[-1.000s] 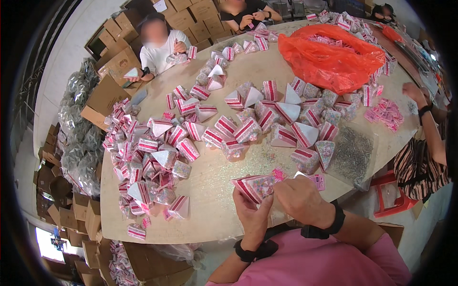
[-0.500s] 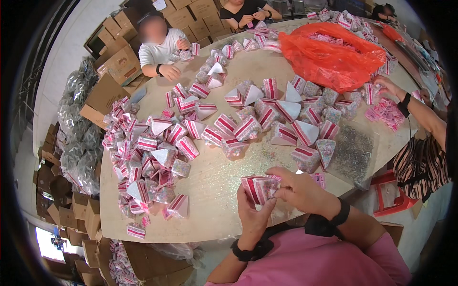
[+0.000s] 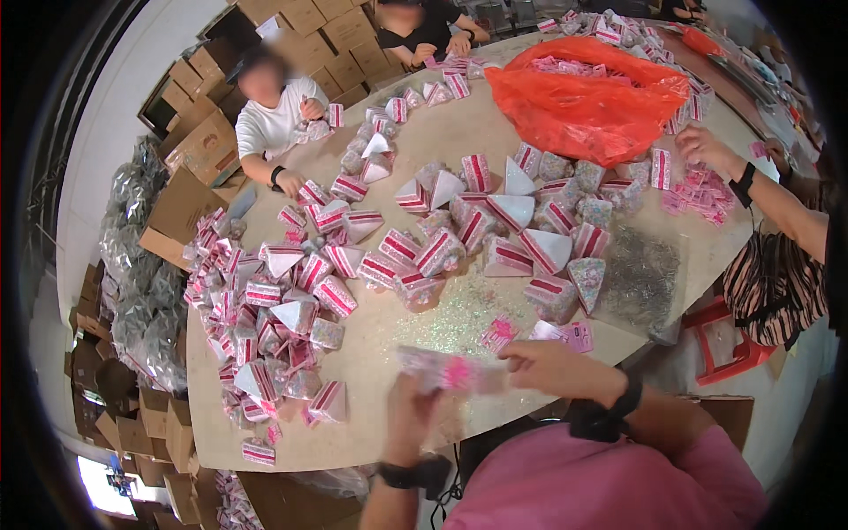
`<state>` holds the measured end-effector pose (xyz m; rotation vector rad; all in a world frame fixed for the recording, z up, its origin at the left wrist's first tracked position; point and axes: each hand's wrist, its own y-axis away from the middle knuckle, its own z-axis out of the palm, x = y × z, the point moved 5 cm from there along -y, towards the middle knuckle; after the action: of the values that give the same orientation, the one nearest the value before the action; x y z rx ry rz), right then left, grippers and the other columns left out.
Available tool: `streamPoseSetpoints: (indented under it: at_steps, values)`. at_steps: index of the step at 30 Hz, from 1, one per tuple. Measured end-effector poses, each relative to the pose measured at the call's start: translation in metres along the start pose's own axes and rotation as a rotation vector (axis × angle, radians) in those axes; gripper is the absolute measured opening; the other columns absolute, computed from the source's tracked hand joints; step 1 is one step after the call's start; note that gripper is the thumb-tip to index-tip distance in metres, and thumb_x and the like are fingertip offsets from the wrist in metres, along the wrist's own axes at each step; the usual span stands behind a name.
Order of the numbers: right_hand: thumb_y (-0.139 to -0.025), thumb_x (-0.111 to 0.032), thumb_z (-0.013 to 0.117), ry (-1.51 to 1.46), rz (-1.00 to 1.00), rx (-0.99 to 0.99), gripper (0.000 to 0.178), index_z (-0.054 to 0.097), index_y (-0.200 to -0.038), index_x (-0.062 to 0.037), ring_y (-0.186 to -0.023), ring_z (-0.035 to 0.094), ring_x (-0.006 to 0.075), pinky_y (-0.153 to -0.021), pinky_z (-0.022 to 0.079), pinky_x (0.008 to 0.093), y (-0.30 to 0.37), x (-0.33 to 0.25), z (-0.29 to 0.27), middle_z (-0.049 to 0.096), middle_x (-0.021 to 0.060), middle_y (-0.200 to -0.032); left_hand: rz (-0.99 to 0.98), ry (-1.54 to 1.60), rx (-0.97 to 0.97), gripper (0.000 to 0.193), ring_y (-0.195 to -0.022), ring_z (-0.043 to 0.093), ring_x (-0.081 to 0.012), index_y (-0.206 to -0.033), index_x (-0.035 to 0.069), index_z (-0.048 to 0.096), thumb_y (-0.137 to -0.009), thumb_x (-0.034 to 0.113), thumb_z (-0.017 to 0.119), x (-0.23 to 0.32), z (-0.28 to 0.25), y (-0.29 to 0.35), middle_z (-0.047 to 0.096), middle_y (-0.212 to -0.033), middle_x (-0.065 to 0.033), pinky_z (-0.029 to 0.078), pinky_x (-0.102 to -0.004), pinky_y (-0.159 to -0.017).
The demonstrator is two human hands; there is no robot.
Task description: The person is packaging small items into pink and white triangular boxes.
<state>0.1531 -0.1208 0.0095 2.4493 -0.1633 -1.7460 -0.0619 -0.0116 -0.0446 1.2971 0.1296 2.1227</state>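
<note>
Both my hands hold one small clear packet with pink contents [image 3: 450, 371] just above the near edge of the beige table [image 3: 389, 424]. My left hand [image 3: 411, 411] grips it from below at its left end. My right hand [image 3: 552, 367] pinches its right end. The packet is blurred by motion. Small pink tags [image 3: 499, 334] and a pink card [image 3: 579, 336] lie on the table just beyond my right hand. A heap of wedge-shaped clear packs with red and white striped labels [image 3: 424, 252] covers the table's middle and left.
An orange plastic bag [image 3: 587, 97] full of pink items sits at the far right. A clear bag of small silvery pieces [image 3: 640, 278] lies right of the heap. Three other people work around the table. Cardboard boxes [image 3: 181, 212] and a red stool [image 3: 729, 340] surround it.
My hands have drawn the packet out flatter and wider between them, my left hand dropping lower. The person at the right has reached a hand onto the pink pile.
</note>
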Motion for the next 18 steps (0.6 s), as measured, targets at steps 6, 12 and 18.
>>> streamPoseSetpoints:
  at_steps: [6,12,18]
  values:
    - [-0.082,-0.016,0.063,-0.235,0.227,0.368,0.025,0.063,-0.102,-0.0018,-0.070,0.059,0.0065,-0.053,0.045,0.0215,0.052,0.039,-0.103,0.064,0.0049,-0.084,0.428,0.326,0.318,0.040,-0.105,0.052,-0.0189,-0.124,0.008,0.047,-0.095,0.034,0.047,0.154,-0.059,-0.011,0.051,-0.121,-0.0055,0.038,-0.0457,-0.093]
    - [-0.074,-0.005,0.057,0.757,0.056,0.555,0.016,0.060,-0.089,-0.0014,-0.084,0.057,0.0417,-0.074,0.048,0.0452,0.084,0.091,-0.151,0.060,0.0218,-0.087,0.319,-0.516,0.313,0.035,-0.099,0.053,-0.0134,-0.115,0.008,0.054,-0.082,0.017,0.063,0.093,-0.051,-0.028,0.058,-0.110,-0.0044,0.042,-0.0299,-0.078]
    - [-0.072,-0.004,0.060,0.939,0.263,0.527,0.011,0.056,-0.082,-0.0009,-0.083,0.058,0.0393,-0.073,0.048,0.0462,0.077,0.121,-0.140,0.055,0.0195,-0.086,0.394,-0.886,0.269,0.067,-0.105,0.051,-0.0242,-0.133,-0.002,0.038,-0.077,0.019,0.069,0.078,-0.001,-0.095,0.047,-0.127,-0.0176,0.044,-0.0341,-0.087]
